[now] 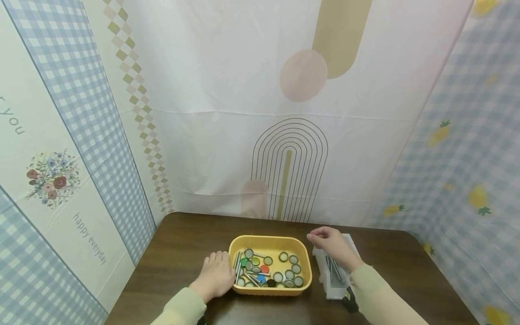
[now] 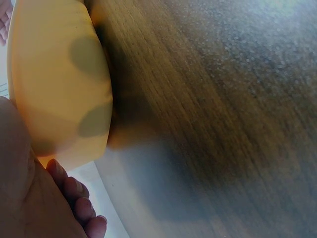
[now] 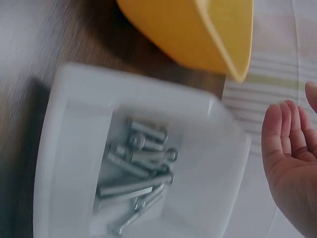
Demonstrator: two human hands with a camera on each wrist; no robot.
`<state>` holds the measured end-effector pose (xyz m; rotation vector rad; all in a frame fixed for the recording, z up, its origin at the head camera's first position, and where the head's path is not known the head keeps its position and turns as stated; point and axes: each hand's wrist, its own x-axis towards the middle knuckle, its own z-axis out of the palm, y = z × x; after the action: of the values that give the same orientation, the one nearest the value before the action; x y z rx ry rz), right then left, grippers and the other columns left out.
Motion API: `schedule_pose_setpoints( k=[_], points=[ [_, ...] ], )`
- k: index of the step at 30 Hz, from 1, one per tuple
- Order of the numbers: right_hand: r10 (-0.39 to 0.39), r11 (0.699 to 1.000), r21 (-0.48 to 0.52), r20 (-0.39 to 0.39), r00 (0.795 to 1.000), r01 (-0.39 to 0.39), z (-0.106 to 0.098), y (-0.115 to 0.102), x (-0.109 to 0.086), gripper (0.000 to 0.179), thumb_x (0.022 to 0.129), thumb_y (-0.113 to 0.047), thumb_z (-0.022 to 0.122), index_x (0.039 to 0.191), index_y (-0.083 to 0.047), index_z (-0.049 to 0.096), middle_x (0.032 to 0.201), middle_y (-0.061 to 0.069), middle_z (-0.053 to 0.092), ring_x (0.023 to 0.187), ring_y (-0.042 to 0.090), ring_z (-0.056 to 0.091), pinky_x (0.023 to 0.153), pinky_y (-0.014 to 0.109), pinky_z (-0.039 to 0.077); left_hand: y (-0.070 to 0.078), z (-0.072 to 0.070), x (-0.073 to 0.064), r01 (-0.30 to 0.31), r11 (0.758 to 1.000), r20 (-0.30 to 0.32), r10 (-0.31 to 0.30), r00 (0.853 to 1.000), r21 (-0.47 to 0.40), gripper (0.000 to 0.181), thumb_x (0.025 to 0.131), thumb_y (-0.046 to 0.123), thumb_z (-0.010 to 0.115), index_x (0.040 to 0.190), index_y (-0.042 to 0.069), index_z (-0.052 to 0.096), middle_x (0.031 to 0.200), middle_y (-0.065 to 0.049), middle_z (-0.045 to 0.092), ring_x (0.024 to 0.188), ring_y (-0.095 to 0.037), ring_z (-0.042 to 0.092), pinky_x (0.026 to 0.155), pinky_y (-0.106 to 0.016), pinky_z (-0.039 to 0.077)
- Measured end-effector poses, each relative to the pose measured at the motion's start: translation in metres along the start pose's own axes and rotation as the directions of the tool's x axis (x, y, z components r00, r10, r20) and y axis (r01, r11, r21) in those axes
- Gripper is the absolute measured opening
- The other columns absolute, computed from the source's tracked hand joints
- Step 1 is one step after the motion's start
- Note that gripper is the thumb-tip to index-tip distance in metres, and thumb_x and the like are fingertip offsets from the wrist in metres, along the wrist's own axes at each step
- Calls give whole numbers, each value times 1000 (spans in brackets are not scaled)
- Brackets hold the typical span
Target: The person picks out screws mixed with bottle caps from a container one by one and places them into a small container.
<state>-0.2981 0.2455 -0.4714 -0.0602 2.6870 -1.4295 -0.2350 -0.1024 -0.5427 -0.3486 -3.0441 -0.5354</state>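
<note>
The yellow tray (image 1: 268,292) sits on the near part of the table, its rounded rim framing silver bolts (image 1: 238,266) piled at the left and scattered bottle caps (image 1: 290,274), mostly grey, some coloured. The left hand (image 1: 218,273) rests against its left wall, fingers loosely extended. Right of the tray, a white bin (image 1: 334,294) holds more bolts, partly covered by the right arm; the right hand (image 1: 333,243), seemingly unladen, hovers above, thumb apart from slightly bent fingers. Beyond the dark wooden table (image 1: 191,230) hangs patterned cloth (image 1: 211,153).
</note>
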Motion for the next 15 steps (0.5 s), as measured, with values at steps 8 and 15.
schedule_pose_setpoints(
  k=[8,15],
  points=[
    [-54,998,-8,104,993,55,42,-21,8,27,88,-29,71,101,-6,67,90,5,65,84,24,63,74,39,52,0,-1,0,9,1000,8,-9,1000,2,21,90,25,52,92,6,43,84,-7,37,82,-26,35,76,-45,31],
    [-130,984,-88,252,959,157,83,-33,10,18,87,-25,72,94,-9,69,84,1,65,79,25,63,68,38,52,0,0,1,9,1000,19,-9,1000,1,22,90,26,52,95,5,44,86,-8,38,83,-26,35,76,-45,31]
  ],
)
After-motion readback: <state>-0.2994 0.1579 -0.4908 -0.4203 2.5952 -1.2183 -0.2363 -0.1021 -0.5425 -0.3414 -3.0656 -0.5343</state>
